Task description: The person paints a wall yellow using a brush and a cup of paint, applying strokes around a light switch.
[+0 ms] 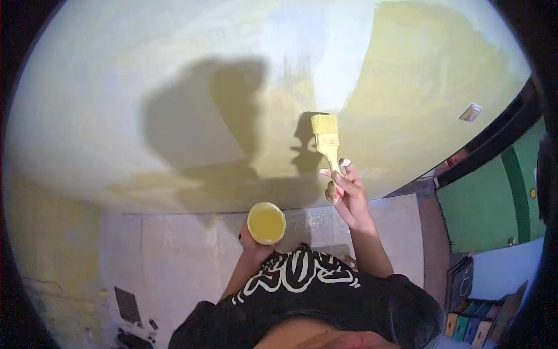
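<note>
Looking down from my head cam: my right hand has its fingers wrapped around the handle of a flat paintbrush, bristles pointing up and right against the wall, loaded with yellow. My left hand is cupped under a small round cup of yellow paint, held near my chest, just left of and below the brush. The wall is partly yellow, partly pale. Grey tiled floor runs below it.
</note>
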Demonstrator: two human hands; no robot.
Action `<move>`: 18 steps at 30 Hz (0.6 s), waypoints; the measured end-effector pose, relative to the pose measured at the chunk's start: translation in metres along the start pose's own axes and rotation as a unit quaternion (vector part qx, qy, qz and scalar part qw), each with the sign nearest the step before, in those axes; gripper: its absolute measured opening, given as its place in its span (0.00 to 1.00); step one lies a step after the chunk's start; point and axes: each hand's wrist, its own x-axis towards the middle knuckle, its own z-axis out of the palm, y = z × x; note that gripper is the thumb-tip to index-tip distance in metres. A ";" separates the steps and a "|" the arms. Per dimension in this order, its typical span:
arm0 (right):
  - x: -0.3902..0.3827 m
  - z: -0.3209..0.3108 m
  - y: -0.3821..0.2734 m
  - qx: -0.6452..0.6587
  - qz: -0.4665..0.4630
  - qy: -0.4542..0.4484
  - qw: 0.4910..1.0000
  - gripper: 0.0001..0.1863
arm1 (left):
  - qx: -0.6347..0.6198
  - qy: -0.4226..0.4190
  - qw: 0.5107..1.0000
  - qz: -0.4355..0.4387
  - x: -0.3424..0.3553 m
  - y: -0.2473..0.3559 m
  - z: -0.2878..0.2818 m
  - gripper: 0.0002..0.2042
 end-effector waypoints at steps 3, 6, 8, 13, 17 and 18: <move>-0.002 0.014 0.002 -0.084 -0.006 0.020 0.996 0.17 | 0.026 -0.057 0.998 0.008 -0.013 0.003 -0.015 0.24; 0.023 0.010 -0.014 -0.254 -0.038 0.012 0.966 0.15 | -0.009 0.002 1.000 0.022 -0.016 0.004 -0.019 0.23; 0.040 0.029 -0.037 -0.301 -0.117 -0.015 0.946 0.13 | -0.016 -0.019 1.000 0.012 -0.017 0.004 -0.031 0.24; 0.083 0.082 -0.089 -0.416 -0.319 0.085 0.847 0.13 | -0.040 -0.014 0.999 -0.005 -0.008 0.002 -0.027 0.25; 0.103 0.106 -0.095 -0.414 -0.322 0.120 0.843 0.16 | -0.021 0.040 0.998 0.046 -0.005 -0.004 -0.023 0.26; 0.109 0.102 -0.092 -0.431 -0.319 0.108 0.837 0.18 | -0.005 0.071 0.996 0.061 -0.006 -0.005 -0.022 0.26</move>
